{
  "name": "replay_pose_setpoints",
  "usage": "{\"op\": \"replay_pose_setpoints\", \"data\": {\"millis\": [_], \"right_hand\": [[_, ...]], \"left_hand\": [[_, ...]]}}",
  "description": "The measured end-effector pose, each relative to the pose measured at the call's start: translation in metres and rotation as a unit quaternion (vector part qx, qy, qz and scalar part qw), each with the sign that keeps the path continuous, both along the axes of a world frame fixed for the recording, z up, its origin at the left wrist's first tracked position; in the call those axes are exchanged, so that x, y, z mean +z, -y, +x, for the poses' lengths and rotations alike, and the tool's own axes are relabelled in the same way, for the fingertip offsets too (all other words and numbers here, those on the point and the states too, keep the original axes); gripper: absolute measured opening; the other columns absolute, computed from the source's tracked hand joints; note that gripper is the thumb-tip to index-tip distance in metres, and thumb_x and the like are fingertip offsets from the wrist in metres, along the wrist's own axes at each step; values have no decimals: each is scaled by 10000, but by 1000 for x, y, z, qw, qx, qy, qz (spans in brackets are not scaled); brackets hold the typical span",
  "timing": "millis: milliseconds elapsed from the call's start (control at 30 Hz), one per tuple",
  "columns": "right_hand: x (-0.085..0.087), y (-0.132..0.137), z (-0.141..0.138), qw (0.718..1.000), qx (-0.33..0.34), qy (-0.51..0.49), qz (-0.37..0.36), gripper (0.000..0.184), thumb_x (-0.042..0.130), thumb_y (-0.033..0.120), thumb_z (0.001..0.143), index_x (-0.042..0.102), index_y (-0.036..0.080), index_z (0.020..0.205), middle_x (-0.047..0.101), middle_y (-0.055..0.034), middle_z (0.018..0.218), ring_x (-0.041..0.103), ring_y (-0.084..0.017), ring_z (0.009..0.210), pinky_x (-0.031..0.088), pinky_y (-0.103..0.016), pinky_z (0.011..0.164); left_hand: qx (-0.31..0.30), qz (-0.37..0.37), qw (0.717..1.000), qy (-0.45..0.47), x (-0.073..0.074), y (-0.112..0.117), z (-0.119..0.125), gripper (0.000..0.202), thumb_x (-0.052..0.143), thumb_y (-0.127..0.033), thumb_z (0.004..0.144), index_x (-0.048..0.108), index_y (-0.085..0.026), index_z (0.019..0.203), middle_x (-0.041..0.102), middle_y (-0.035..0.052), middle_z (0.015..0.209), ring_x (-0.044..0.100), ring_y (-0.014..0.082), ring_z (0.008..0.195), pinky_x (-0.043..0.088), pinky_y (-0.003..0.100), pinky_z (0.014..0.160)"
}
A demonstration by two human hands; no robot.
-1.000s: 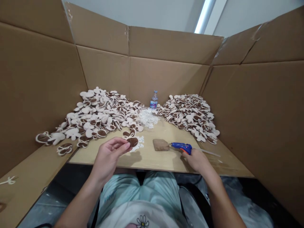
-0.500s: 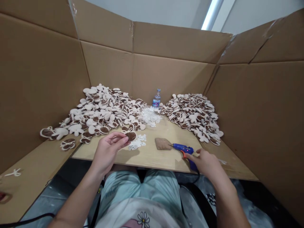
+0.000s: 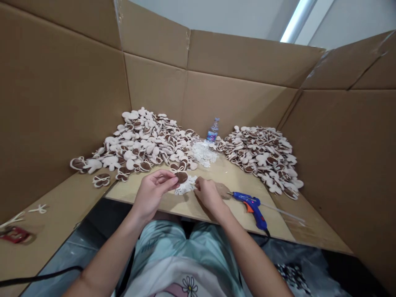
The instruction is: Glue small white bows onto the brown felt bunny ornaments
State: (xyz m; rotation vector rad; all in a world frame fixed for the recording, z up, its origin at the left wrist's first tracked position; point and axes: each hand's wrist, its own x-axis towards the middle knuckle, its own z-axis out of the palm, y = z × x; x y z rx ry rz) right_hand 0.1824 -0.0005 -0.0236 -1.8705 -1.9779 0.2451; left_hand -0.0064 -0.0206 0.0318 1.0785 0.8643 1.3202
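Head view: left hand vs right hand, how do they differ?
The left hand pinches a brown-and-cream bow-shaped piece above the board; the right hand shows nothing held, its fingertips at a white lace piece. The right hand is nearer the blue glue gun. Both are bare, over the wooden board.

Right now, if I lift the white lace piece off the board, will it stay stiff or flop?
The lace will probably flop: it looks thin and openwork, lying flat on the board. It is likely very light for its size, and its open edges may snag on the right hand's fingers, so lift it gently.
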Motion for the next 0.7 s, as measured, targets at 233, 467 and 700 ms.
{"op": "replay_pose_setpoints", "data": {"millis": [233, 467, 700], "right_hand": [[-4, -13, -6, 999, 2, 47, -16, 212, 547, 13, 743, 699, 124, 839, 708, -118, 762, 597, -186, 694, 338, -257, 643], [-3, -12, -5, 998, 25, 47, 15, 188, 553, 29, 721, 701, 125, 788, 711, -114, 754, 588, -175, 660, 329, -258, 624], [-5, -8, 2, 997, 43, -47, 48, 155, 574, 67, 693, 715, 128, 669, 712, -96, 731, 580, -160, 638, 369, -243, 624]], "left_hand": [[-3, -9, 1000, 20, 1, 0, 1, 180, 834, -201, 624, 690, -143, 715, 705, 11, 706, 675, 133, 694, 562, 248, 730], [-5, -11, 999, 32, 1, 1, 2, 182, 828, -197, 623, 678, -137, 704, 696, 0, 698, 667, 123, 686, 575, 244, 727], [-5, -11, 1000, 26, -1, 1, 2, 178, 827, -197, 631, 680, -140, 713, 693, 0, 714, 665, 129, 711, 571, 249, 738]]}}
